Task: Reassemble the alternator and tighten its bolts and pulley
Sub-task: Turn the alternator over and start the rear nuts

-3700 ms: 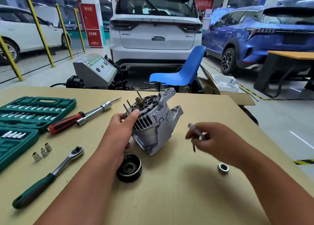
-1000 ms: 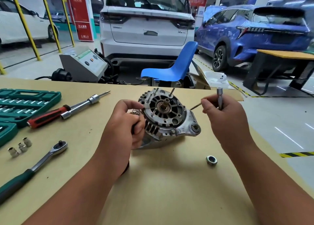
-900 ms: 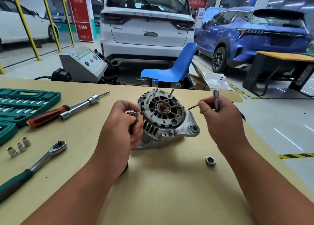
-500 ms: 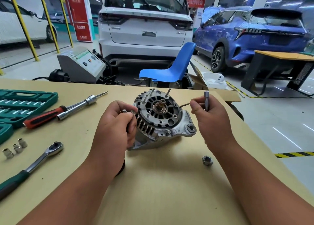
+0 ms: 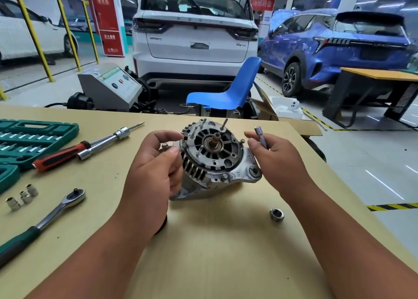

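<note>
Parked cars (image 5: 194, 34) are seen beyond the tan workbench (image 5: 203, 242), where the alternator (image 5: 214, 156) is stood between both hands, shaft toward the wearer. Threads are best started straight by fingertip before anything is driven. A small bolt (image 5: 164, 145) is pinched by the left hand (image 5: 153, 170) beside the housing; a socket bit (image 5: 260, 137) is clamped in curled fingers of the right hand (image 5: 278, 161).

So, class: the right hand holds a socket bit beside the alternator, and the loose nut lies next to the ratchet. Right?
One slip: the head view shows the loose nut lying by the right forearm, far from the ratchet. The right hand does hold the socket bit beside the alternator.
</note>
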Motion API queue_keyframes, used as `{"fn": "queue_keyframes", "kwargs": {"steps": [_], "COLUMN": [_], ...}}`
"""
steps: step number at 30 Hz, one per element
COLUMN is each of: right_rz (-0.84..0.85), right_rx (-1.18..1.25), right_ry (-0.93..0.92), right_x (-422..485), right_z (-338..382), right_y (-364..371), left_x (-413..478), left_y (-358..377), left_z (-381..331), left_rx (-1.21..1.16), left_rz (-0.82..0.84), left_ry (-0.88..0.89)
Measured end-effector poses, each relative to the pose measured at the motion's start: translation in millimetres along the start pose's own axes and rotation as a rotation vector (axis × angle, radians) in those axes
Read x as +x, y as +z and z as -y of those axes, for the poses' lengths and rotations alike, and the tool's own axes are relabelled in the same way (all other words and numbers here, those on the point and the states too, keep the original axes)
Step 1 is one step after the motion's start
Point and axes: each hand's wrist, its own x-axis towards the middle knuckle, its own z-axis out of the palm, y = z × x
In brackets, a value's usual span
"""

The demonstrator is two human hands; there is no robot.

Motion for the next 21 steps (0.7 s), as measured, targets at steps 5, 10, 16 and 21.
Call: {"fn": "queue_keyframes", "kwargs": {"steps": [5, 10, 16, 21], "right_rz": [-0.120, 0.255, 0.334, 0.192], "right_rx": [-0.033, 0.150, 0.384, 0.501], "right_ry": [-0.231, -0.306, -0.222, -0.152], "right_x": [-24, -57, -62, -57], "right_z": [35, 62, 64, 75], "right_y": [-7, 12, 18, 15], "left_x": [-2, -10, -12, 6], "left_y": [2, 9, 8, -8], "left_z": [-1, -1, -2, -6], "left_rx": [0.016, -0.027, -0.067, -0.013], "left_rz": [0.143, 0.344, 0.401, -0.105], "left_ry": [0.001, -0.045, -0.066, 0.031]}}
